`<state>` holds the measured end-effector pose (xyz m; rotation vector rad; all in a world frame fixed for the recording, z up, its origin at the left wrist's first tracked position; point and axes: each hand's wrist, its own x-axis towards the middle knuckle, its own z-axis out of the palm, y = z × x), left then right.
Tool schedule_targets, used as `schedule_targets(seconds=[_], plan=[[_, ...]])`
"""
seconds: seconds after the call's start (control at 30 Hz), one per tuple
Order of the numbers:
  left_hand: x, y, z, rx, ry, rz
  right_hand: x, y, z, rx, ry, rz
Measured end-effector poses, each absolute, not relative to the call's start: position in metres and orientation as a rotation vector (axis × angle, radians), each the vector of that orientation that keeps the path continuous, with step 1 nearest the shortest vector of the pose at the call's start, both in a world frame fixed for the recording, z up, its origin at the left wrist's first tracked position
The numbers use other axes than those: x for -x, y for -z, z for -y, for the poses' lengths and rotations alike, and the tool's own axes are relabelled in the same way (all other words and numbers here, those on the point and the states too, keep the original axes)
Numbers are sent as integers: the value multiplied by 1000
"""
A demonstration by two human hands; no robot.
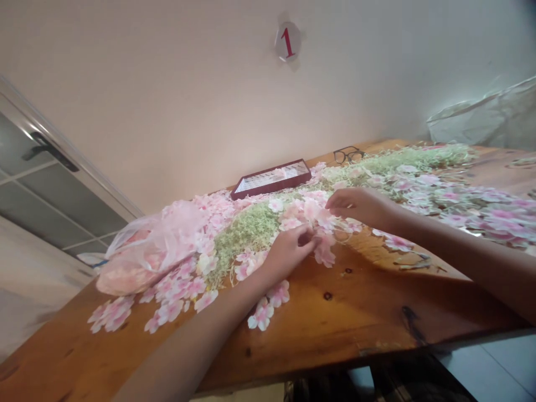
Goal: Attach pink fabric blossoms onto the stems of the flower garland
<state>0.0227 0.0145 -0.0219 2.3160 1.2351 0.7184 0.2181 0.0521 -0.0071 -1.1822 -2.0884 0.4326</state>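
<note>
We are recording the left hand (287, 254) curled almost closed on a cluster of pale pink artificial blossoms (312, 220), its fingertips hiding the exact pinch point. The right hand (355, 204) is reaching in from the right, fingers partly bent at the cluster's far edge; we cannot tell whether it is gripping. The cluster lies between the hands, on a strip of crinkly, pale green moss-like fibre (247, 234). A translucent pink plastic bag (146, 251) is bulging at left, its contents blurred. The knotted, glossy wooden table (343, 312) is carrying a red-framed tray (272, 178) and eyeglasses (348, 155) far off, beside a plain wall (167, 100).
</note>
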Motion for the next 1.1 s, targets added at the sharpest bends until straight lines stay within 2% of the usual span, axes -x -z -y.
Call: schedule_targets(seconds=[0.17,0.33,0.43,0.57,0.63,0.9,1.1], plan=[[-27,22,-10,-2501,-575,-1142,-216,14,-55,1117,-377,2163],[-29,19,-7,-2480,-592,-1089,-214,11,-50,1118,-383,2185],[-28,17,-9,-2294,-733,-1161,-211,6,-46,1139,-516,2136],[-25,16,-16,-1933,-984,-1264,-207,1,-41,1049,-868,1999],[-24,15,-19,-1769,-1048,-1265,-204,0,-39,1010,-908,1955],[-22,15,-23,-1574,-1106,-1208,-196,3,-26,910,-443,1968],[-19,18,-24,-1579,-1093,-1147,-195,9,-26,930,-293,1984]])
